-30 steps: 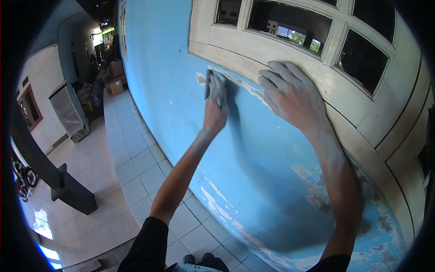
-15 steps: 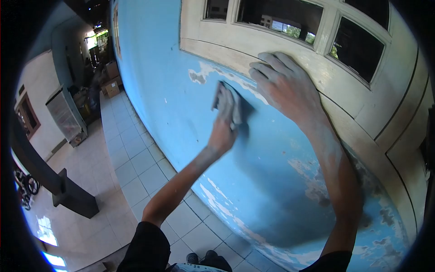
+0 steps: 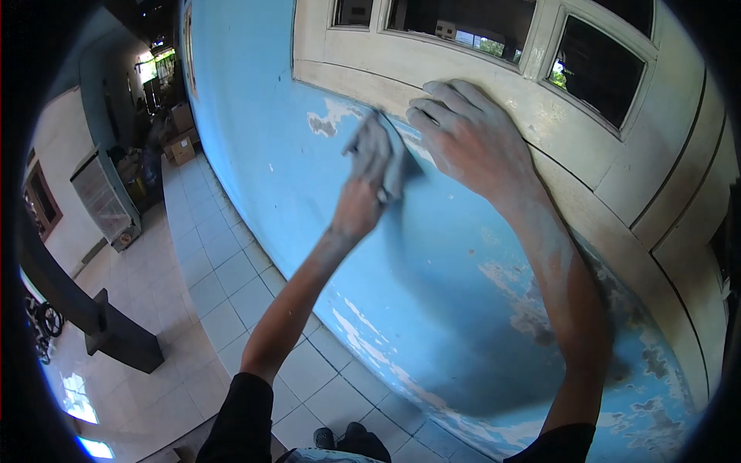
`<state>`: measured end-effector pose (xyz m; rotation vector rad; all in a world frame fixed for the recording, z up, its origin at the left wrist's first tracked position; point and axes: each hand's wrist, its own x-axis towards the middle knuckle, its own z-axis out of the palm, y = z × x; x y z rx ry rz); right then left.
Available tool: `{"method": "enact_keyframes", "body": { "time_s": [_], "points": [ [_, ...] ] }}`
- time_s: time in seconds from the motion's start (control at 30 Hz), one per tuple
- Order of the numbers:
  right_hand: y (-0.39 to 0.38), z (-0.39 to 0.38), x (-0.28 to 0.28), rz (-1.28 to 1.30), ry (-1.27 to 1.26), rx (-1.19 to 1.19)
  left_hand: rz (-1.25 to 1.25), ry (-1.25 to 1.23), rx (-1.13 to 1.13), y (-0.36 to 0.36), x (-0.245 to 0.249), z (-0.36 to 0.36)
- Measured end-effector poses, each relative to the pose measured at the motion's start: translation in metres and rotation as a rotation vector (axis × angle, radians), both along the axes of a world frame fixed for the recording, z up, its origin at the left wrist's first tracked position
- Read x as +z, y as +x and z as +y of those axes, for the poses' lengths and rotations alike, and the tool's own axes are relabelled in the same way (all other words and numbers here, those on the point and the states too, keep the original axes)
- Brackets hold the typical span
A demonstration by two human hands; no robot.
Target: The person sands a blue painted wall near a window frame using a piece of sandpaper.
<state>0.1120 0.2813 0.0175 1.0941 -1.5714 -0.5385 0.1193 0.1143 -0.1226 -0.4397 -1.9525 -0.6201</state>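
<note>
My left hand is closed on a greyish sheet of sandpaper, pressed against the light-blue wall just below the white wooden window frame. Motion blurs the fingers a little. Flaked patches of bare plaster lie beside that hand, along the frame's lower edge. Up on the frame's lower rail, my right hand lies flat with its fingers stretched out, holding nothing. Grey dust coats the fingers of both hands.
More peeling paint marks the wall lower down. Pale floor tiles run along its foot. To the left are a dark post, a glass-fronted cabinet and cardboard boxes.
My left hand has slid the sandpaper upward along the wall, closer to the window frame. My right hand stays on the frame. The whole view has shifted slightly.
</note>
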Motion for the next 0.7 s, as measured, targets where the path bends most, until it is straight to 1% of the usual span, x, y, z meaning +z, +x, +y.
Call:
{"method": "enact_keyframes", "body": {
  "time_s": [0.03,0.07,0.13,0.2,0.23,0.33,0.37,0.4,0.43,0.47,0.53,0.6,0.63,0.67,0.7],
  "points": [
    [0.0,0.0,0.0,0.0,0.004,0.001,-0.046,-0.026,0.073,-0.021,-0.003,-0.021],
    [0.0,0.0,0.0,-0.015,-0.009,0.017,-0.066,-0.012,0.132,-0.019,0.009,-0.024],
    [0.001,-0.001,0.001,-0.033,-0.027,0.037,-0.088,0.251,0.001,-0.012,0.008,-0.003],
    [0.001,-0.001,0.002,-0.044,-0.046,0.074,-0.047,0.153,-0.119,0.016,-0.009,0.029],
    [0.001,-0.001,0.001,-0.049,-0.048,0.071,-0.053,-0.019,-0.118,0.031,-0.011,0.041],
    [-0.001,0.0,0.003,-0.02,-0.056,0.114,-0.11,-0.019,-0.075,0.014,-0.016,0.02],
    [-0.001,0.001,0.003,-0.046,-0.074,0.138,0.087,0.141,-0.047,-0.012,-0.016,0.002],
    [0.0,0.003,0.003,-0.076,-0.092,0.159,-0.066,0.258,-0.142,-0.026,-0.013,-0.025],
    [0.002,0.004,0.004,-0.07,-0.087,0.159,-0.055,0.412,-0.002,-0.042,0.0,-0.039],
    [0.003,0.003,0.005,-0.098,-0.084,0.163,0.006,0.435,0.068,-0.047,0.008,-0.047],
    [0.003,0.0,0.004,-0.137,-0.097,0.166,0.163,0.322,0.309,-0.05,0.008,-0.035],
    [-0.003,-0.001,0.002,-0.079,-0.115,0.169,-0.026,0.402,0.017,-0.028,-0.012,-0.012],
    [-0.004,-0.001,0.003,-0.077,-0.12,0.167,-0.155,0.321,-0.101,-0.02,-0.038,-0.006],
    [-0.004,-0.002,0.003,-0.075,-0.109,0.151,0.028,0.152,-0.079,-0.016,-0.055,0.016],
    [-0.004,-0.004,0.002,-0.079,-0.095,0.138,-0.119,0.137,-0.191,0.01,-0.066,0.038]
  ]
}}
